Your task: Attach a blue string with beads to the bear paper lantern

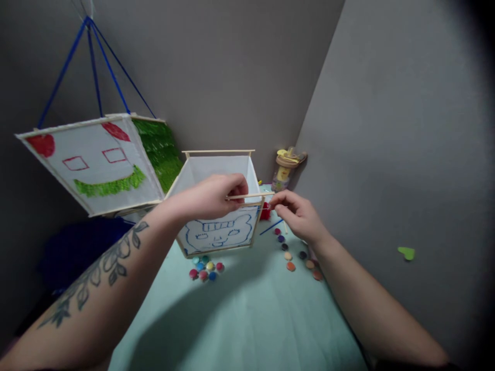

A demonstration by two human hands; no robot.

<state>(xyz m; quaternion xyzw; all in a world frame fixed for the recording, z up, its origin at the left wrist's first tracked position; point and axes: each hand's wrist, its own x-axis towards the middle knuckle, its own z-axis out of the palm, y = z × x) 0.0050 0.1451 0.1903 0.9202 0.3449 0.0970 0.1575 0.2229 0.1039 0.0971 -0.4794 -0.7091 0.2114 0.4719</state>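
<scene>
A white paper box lantern (pixel 218 234) with thin wooden edges and a blue face drawn on its front stands on the pale green cloth. Over its front top edge, my left hand (pixel 228 196) is closed on a thin wooden stick (pixel 253 195) that points right. My right hand (pixel 292 208) is at the stick's right end, thumb and fingers pinched on a thin pale thread near the lantern's front right corner. Part of the left fingers is hidden behind the hand.
A larger lantern (pixel 104 165) hangs at the left from blue cords. Small coloured paint pots (pixel 203 275) sit before the box, more pots (pixel 290 266) to the right. A jar (pixel 281 175) stands in the back corner. A blue stick (pixel 270 226) lies beside the box.
</scene>
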